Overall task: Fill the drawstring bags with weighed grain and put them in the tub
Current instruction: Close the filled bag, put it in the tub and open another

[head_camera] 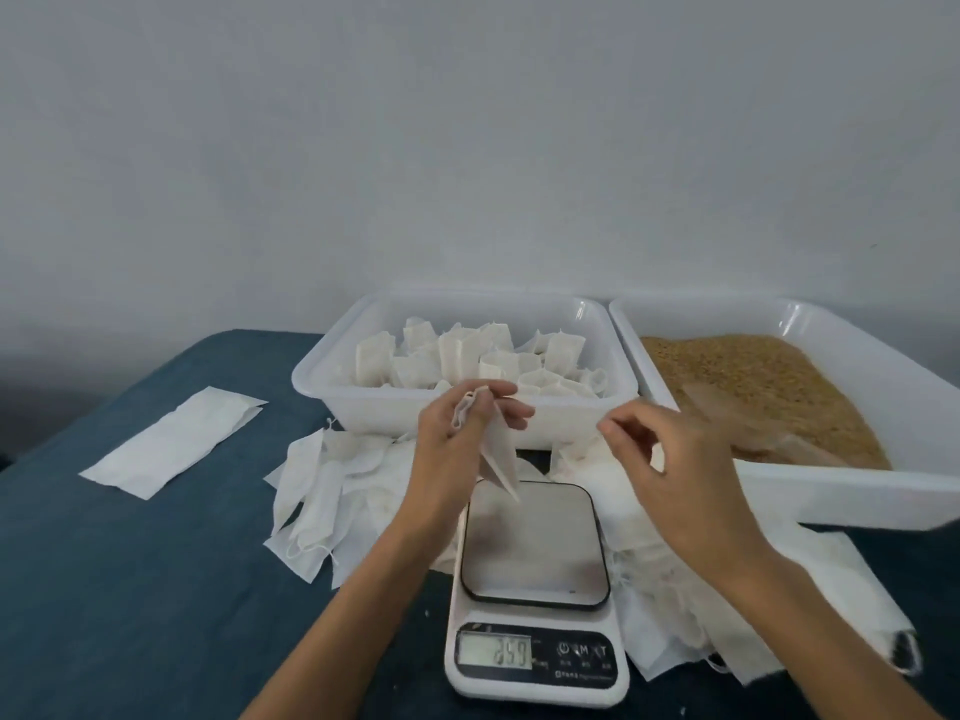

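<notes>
Nearest: two bare forearms enter from the bottom edge, angled up over a small white kitchen scale [537, 600]. Its steel platter is bare; the lit display at the near end shows digits too blurred to read.

Surface: a table under a dark teal cloth [130, 589], slightly wrinkled, with a few pale specks beside the scale.

Left hand [457, 439], above the platter's far edge: thumb and fingers pinch the gathered mouth of one white drawstring bag [498, 454], which hangs limp, its lower corner pointing down at the platter. It looks flat; contents cannot be told.

Right hand [670, 454], level with the left and apart from it: fingers curled loosely, thumb and forefinger tips close together. Whether a cord runs between them cannot be told.

Loose empty bags [322, 491] lie heaped left of the scale; a second heap [727, 605] sprawls right of it, reaching under the grain tray. A flat white sheet [171, 441] lies alone further left on the cloth.

Behind the scale: a white plastic tub [332, 397] packed with filled bags [467, 356] standing upright. Just beside it on the right, a larger white tray [883, 491] holding golden-brown grain [753, 376], with a translucent scoop-like shape [748, 428] lying in it.

Far: a plain pale grey wall [467, 148], evenly lit. The table's far left corner shows rounded against it.
</notes>
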{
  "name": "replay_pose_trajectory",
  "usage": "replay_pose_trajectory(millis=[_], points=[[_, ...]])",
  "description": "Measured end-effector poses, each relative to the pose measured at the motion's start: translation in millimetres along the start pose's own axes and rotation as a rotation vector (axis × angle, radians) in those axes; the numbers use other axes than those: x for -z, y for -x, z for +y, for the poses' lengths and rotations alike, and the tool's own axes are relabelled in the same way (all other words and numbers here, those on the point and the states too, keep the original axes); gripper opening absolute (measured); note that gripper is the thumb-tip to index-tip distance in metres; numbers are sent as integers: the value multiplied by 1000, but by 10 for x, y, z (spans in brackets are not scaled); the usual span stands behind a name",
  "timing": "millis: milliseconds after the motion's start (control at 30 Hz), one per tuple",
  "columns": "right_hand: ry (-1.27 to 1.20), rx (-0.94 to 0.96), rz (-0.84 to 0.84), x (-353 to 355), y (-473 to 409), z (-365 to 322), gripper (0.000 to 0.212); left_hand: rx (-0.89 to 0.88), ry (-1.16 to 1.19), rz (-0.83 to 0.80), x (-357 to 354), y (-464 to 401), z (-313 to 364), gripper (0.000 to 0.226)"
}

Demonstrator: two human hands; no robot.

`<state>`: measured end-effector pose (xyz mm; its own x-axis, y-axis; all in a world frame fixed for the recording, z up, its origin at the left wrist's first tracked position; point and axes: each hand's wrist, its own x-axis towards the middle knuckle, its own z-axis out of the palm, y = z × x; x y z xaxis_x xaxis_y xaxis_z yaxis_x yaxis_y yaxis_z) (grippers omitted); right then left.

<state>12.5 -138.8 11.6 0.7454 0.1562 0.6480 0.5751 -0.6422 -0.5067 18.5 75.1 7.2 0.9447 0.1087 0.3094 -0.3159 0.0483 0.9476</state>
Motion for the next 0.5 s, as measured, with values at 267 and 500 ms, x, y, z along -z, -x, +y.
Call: replay_pose_trajectory(millis=[267,500], points=[[-164,-79,26,-82,107,188,11,32,-255,312,699,-1075,222,29],[-251,-119,20,-69,97,214,12,223,-814,128,756,-1303,-52,27]])
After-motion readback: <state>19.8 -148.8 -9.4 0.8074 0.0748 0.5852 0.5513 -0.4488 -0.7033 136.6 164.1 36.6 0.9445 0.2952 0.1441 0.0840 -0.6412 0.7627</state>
